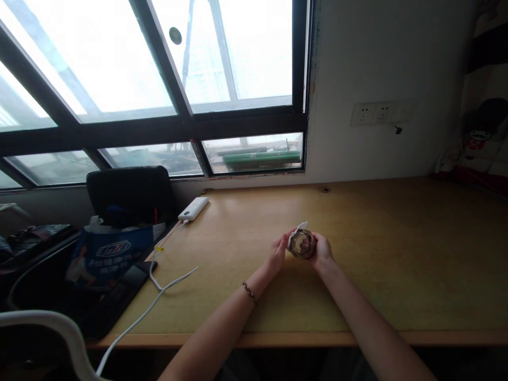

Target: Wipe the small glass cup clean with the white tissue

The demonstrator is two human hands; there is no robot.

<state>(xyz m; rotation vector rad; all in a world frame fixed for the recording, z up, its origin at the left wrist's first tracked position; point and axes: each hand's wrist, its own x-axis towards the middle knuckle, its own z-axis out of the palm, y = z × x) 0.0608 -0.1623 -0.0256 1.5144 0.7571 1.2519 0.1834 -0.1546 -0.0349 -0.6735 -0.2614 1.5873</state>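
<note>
Above the middle of the wooden desk, a brownish see-through glass cup is held between both hands, its round end turned up toward me. My right hand is wrapped around the cup's right side, and some fingers show through the glass. At the cup's left side, my left hand is closed on a white tissue that lies against the rim and sticks out at the top. The fingertips of the left hand are partly hidden by the cup and tissue. A braided bracelet circles the left wrist.
A white power bank with white cables lies along the desk's left edge. Beyond that edge are a black chair and a blue bag. Windows and a wall with sockets stand behind; dim items sit far right.
</note>
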